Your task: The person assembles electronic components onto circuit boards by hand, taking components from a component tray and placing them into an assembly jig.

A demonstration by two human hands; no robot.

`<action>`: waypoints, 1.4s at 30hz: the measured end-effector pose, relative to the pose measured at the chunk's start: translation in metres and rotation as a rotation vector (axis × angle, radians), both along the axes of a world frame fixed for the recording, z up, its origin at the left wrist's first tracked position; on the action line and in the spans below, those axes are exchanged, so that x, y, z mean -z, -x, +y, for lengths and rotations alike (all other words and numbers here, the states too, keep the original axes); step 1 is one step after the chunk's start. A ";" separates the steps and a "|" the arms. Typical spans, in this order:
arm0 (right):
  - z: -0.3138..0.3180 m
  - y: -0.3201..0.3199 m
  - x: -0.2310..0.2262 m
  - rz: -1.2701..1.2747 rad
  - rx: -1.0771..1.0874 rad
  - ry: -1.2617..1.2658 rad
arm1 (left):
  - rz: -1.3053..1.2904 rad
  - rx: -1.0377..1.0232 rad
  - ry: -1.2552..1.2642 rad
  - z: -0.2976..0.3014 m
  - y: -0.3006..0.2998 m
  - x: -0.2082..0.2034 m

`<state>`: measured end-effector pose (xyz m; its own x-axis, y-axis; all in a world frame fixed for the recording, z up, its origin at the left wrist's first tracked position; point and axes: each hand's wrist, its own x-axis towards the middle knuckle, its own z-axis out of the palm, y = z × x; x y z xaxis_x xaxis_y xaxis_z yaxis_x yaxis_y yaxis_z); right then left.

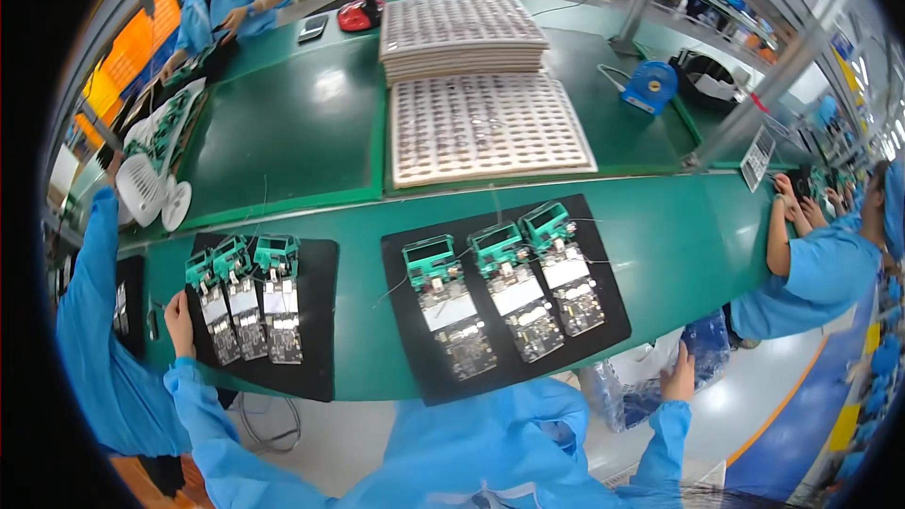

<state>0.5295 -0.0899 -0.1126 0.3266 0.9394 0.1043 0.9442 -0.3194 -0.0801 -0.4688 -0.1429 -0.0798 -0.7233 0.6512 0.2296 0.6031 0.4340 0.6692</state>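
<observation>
My left hand point(177, 322) is closed on the left edge of a black mat point(317, 320). Three circuit boards point(282, 320) lie on that mat, each joined to a green plastic frame point(276, 252) at its far end. A second black mat point(603, 269) lies to the right, holding three more boards point(459, 330) with green frames point(429, 259) and thin wires. Below the table's right front edge, my right hand point(677, 379) is at a clear plastic bag point(617, 394) in a blue bin, its fingers curled against the plastic and partly hidden.
Stacked white trays point(490, 132) with rows of small parts stand beyond the mats. A white fan point(143, 188), a blue fan point(650, 87) and a red-and-black fan point(353, 14) surround the green table point(660, 226). Co-workers sit at left, far left and right.
</observation>
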 end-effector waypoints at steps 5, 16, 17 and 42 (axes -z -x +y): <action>0.018 -0.009 -0.013 0.241 0.181 -0.247 | -0.219 0.157 -0.074 0.029 -0.117 -0.004; 0.078 -0.005 -0.148 0.356 -0.157 -0.357 | -0.633 0.294 -0.127 0.065 -0.345 -0.065; 0.089 0.010 -0.161 0.403 -0.221 -0.397 | -0.631 0.325 -0.128 0.071 -0.364 -0.062; 0.415 0.354 -0.137 0.047 -0.720 0.054 | -0.898 0.722 0.147 0.104 -0.473 -0.049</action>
<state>0.1752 0.3248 0.0243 -0.3724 0.9266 0.0526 0.9178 0.3761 -0.1272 0.0045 -0.0394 -0.0312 -0.0373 0.9564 -0.2897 0.0757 0.2917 0.9535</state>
